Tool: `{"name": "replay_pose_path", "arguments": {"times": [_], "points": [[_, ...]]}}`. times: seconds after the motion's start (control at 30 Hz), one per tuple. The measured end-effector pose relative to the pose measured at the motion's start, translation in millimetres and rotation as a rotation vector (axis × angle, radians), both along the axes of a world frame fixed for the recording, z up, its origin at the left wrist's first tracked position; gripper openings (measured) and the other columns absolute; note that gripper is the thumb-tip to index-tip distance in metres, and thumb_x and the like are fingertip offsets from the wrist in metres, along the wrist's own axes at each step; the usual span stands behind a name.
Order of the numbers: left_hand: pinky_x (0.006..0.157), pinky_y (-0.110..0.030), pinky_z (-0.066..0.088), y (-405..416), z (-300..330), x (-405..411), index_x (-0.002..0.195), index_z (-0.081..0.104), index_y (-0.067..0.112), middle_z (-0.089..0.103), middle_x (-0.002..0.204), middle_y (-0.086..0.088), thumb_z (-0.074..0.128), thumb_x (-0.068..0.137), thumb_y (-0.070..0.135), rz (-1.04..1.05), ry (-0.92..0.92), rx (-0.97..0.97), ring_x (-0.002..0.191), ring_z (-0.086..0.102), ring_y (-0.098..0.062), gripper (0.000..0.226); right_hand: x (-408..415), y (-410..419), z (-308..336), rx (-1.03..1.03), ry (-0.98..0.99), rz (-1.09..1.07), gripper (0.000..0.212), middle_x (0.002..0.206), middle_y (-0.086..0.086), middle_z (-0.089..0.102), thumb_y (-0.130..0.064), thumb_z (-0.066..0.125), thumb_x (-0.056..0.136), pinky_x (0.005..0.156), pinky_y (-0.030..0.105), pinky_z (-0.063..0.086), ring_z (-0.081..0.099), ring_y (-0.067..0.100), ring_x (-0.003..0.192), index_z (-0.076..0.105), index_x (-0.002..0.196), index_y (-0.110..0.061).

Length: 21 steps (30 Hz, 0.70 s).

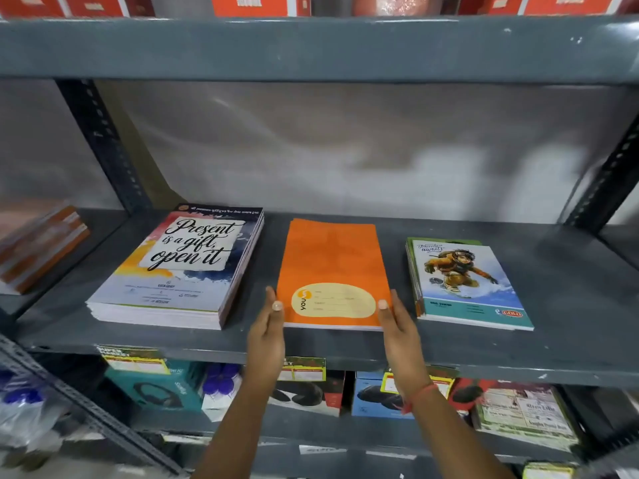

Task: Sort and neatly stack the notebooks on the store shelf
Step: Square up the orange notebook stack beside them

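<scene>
Three piles of notebooks lie on the grey metal shelf (570,305). On the left is a thick stack topped by a "Present is a gift" cover (183,264). In the middle lies a thin orange notebook stack (328,261). On the right is a stack with a snowboarder cover (463,281). My left hand (268,326) presses flat against the orange stack's left front edge, thumb on top. My right hand (397,323) presses against its right front edge the same way. Both hands clasp the orange stack between them.
A further pile of orange-and-white books (41,247) sits in the neighbouring bay at far left. Dark slotted uprights (103,143) frame the bay. The shelf below holds boxed headphones (155,388) with price tags; red boxes (249,5) stand on the shelf above.
</scene>
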<state>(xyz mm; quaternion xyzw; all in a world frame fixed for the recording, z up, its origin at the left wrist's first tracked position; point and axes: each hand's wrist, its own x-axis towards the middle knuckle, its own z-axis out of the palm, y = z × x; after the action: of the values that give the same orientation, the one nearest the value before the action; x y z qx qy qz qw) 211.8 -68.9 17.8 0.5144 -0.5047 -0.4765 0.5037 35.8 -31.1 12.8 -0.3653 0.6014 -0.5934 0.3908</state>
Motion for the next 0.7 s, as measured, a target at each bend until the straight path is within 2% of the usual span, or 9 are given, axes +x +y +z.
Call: {"name": "replay_pose_path", "arguments": {"times": [0.07,0.13,0.17,0.23,0.33,0.4,0.5,0.6,0.7], "points": [[0.105,-0.024,0.022,1.3,-1.8,-2.5,0.140,0.031,0.026,0.040,0.138,0.010,0.037,0.094,0.034,-0.020,-0.045,-0.004,0.124,0.034,-0.003,0.047,-6.9,1.3,-1.5,-0.008,-0.017,0.078,0.053,0.132,-0.016,0.047,-0.038,0.049,0.091,0.099,0.022,0.031,0.045,0.005,0.119,0.036,0.142,-0.028],[0.102,-0.023,0.025,0.9,-2.3,2.5,0.139,0.033,0.029,0.042,0.131,0.017,0.042,0.093,0.034,-0.053,-0.043,0.009,0.120,0.039,0.001,0.047,-17.5,5.1,-1.0,-0.032,-0.040,0.215,0.051,0.131,-0.013,0.057,-0.027,0.054,0.090,0.094,0.013,0.040,0.054,0.001,0.117,0.041,0.140,-0.027],[0.100,-0.023,0.028,0.1,-1.5,7.4,0.138,0.034,0.030,0.046,0.127,0.022,0.047,0.091,0.033,-0.082,-0.025,0.019,0.114,0.044,0.007,0.049,-22.8,6.4,-1.0,-0.042,-0.051,0.272,0.053,0.127,-0.014,0.061,-0.021,0.058,0.088,0.087,0.008,0.045,0.057,-0.004,0.113,0.042,0.138,-0.027],[0.095,-0.021,0.032,-2.7,-1.7,19.9,0.137,0.035,0.033,0.058,0.111,0.034,0.056,0.084,0.030,-0.178,-0.018,0.044,0.099,0.051,0.021,0.057,-29.6,8.6,-3.4,-0.053,-0.074,0.324,0.064,0.122,-0.018,0.064,-0.015,0.066,0.081,0.082,0.008,0.049,0.059,-0.008,0.109,0.038,0.136,-0.033],[0.079,-0.002,0.042,-8.7,-5.5,33.3,0.134,0.034,0.037,0.064,0.094,0.042,0.057,0.085,0.022,-0.279,-0.040,0.077,0.092,0.054,0.026,0.057,-30.9,10.1,-8.7,-0.077,-0.066,0.322,0.073,0.126,-0.012,0.064,-0.015,0.071,0.076,0.093,0.019,0.049,0.058,0.002,0.116,0.037,0.138,-0.033],[0.068,0.005,0.042,-12.9,-8.4,36.4,0.131,0.032,0.038,0.064,0.089,0.044,0.055,0.087,0.016,-0.284,-0.033,0.091,0.088,0.054,0.026,0.054,-30.0,9.0,-12.1,-0.081,-0.070,0.258,0.066,0.117,-0.019,0.068,-0.015,0.070,0.076,0.090,0.016,0.052,0.061,-0.004,0.109,0.042,0.130,-0.040],[0.071,0.002,0.044,-17.2,-10.1,38.0,0.130,0.033,0.038,0.065,0.085,0.043,0.056,0.087,0.016,-0.284,-0.065,0.094,0.084,0.055,0.026,0.053,-28.3,4.2,-18.3,-0.076,-0.070,0.190,0.060,0.102,-0.029,0.070,-0.007,0.066,0.080,0.077,0.005,0.051,0.062,-0.012,0.099,0.042,0.121,-0.044],[0.073,0.002,0.044,-23.0,-9.8,43.5,0.135,0.039,0.026,0.067,0.092,0.038,0.058,0.085,0.012,-0.297,-0.061,0.090,0.097,0.057,0.018,0.055,-28.5,5.1,-16.8,-0.072,-0.070,0.202,0.056,0.103,-0.029,0.070,-0.013,0.068,0.078,0.075,0.003,0.050,0.062,-0.013,0.100,0.047,0.117,-0.046],[0.075,0.001,0.045,-26.7,-8.7,48.7,0.136,0.037,0.025,0.067,0.099,0.036,0.059,0.084,0.007,-0.370,-0.062,0.102,0.102,0.056,0.017,0.059,-31.0,8.3,-11.8,-0.074,-0.080,0.241,0.053,0.109,-0.025,0.070,-0.016,0.068,0.073,0.074,0.003,0.049,0.061,-0.011,0.104,0.052,0.117,-0.042]]}}
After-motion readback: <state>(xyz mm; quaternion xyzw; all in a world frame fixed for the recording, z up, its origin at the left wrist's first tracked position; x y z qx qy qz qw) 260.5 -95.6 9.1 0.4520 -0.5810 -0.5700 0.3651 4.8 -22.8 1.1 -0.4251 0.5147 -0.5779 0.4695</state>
